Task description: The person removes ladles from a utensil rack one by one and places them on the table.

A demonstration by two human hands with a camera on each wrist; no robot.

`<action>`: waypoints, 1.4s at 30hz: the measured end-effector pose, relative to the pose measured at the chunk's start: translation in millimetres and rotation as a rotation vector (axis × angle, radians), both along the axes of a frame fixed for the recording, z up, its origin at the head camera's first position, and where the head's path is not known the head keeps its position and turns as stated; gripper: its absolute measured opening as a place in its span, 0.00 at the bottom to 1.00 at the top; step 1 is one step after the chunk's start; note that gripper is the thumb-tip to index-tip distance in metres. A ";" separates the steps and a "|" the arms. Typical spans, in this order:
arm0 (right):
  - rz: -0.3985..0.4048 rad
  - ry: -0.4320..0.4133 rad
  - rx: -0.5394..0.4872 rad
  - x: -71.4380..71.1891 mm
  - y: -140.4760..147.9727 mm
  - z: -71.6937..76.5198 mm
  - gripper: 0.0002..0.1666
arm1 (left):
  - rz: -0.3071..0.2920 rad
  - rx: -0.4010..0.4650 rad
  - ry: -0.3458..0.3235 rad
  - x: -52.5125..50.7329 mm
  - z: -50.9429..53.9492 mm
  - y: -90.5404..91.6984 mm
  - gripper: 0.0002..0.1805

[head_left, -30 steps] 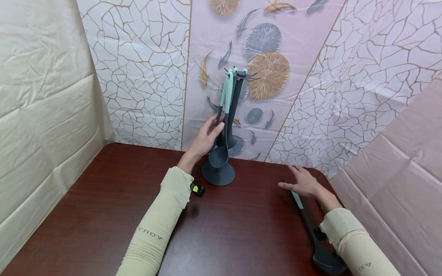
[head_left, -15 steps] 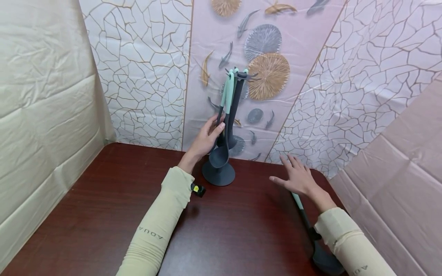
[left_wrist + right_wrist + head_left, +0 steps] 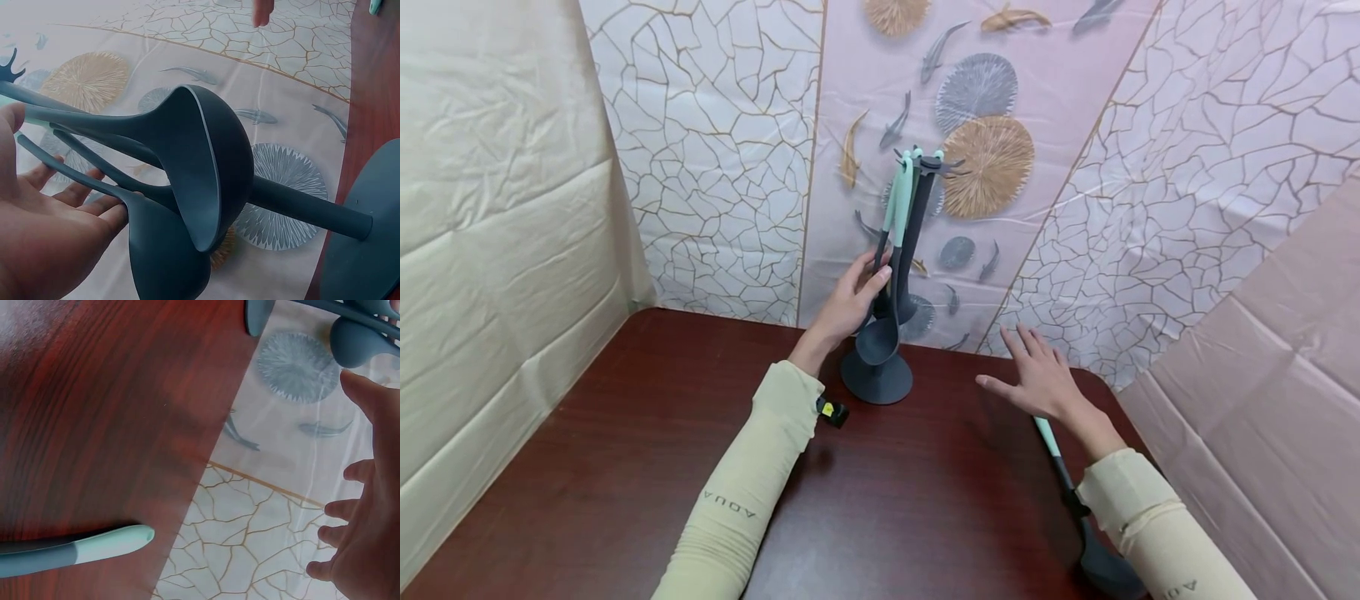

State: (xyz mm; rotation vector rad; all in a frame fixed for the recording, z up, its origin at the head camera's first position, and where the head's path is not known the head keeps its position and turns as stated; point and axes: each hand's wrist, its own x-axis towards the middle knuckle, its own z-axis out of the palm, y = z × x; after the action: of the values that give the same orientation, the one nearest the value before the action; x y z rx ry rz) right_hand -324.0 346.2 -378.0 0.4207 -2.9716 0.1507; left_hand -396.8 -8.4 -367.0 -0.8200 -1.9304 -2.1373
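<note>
A dark utensil stand [image 3: 877, 382] on a round base holds several hanging utensils with mint-green handles. At the front of it hangs a ladle [image 3: 877, 340], its bowl [image 3: 231, 156] large in the left wrist view. My left hand [image 3: 842, 307] is at the stand's left side, the thumb by the ladle's handle and the extended fingers behind the thin shafts, touching them lightly. My right hand [image 3: 1037, 375], fingers spread and holding nothing, is in the air right of the stand. Below it, another utensil [image 3: 1105, 567] with a mint-green handle end [image 3: 119, 542] lies on the table.
The dark red wooden table [image 3: 865, 500] ends at a patterned cloth backdrop [image 3: 722, 167] just behind the stand. Plain cloth walls [image 3: 497, 250] rise at the left and right. A small black device [image 3: 833, 412] is at my left wrist.
My right hand has moved up and left, away from the lying utensil's handle, with its fingers spreading wider. My left hand stays at the hanging utensils.
</note>
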 end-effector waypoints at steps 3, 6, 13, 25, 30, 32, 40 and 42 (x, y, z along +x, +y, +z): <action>0.002 0.016 -0.010 -0.4 -2.3 3.4 0.63 | -0.003 -0.002 0.001 -1.0 1.0 0.4 0.33; 0.004 0.030 -0.011 -1.3 -5.0 6.0 0.63 | -0.009 0.003 -0.001 -1.6 0.8 0.7 0.33; 0.017 0.041 -0.039 -1.9 -16.4 13.2 0.62 | -0.010 0.006 -0.012 -1.0 0.6 -1.0 0.32; 0.077 0.132 -0.132 -3.4 -39.6 26.6 0.60 | -0.012 0.011 -0.013 -1.7 0.2 -0.9 0.32; 0.105 0.179 -0.172 -3.0 -47.9 31.6 0.58 | 0.000 0.007 -0.007 -2.3 1.4 -0.4 0.31; 0.114 0.201 -0.185 -3.1 -51.4 33.4 0.58 | 0.000 0.012 -0.008 -2.4 2.0 -0.2 0.31; 0.158 0.243 -0.217 -1.1 -68.3 39.8 0.57 | -0.003 0.061 -0.006 -2.2 1.5 0.0 0.28; 0.159 0.236 -0.220 0.2 -72.3 42.1 0.57 | 0.007 0.073 -0.001 -2.0 1.0 -0.3 0.28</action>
State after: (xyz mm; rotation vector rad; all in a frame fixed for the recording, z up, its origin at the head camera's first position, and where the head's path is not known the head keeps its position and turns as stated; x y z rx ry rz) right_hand -323.8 273.9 -335.9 0.5991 -2.6535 0.4098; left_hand -398.9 -8.7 -366.0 -0.7973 -1.8404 -2.1905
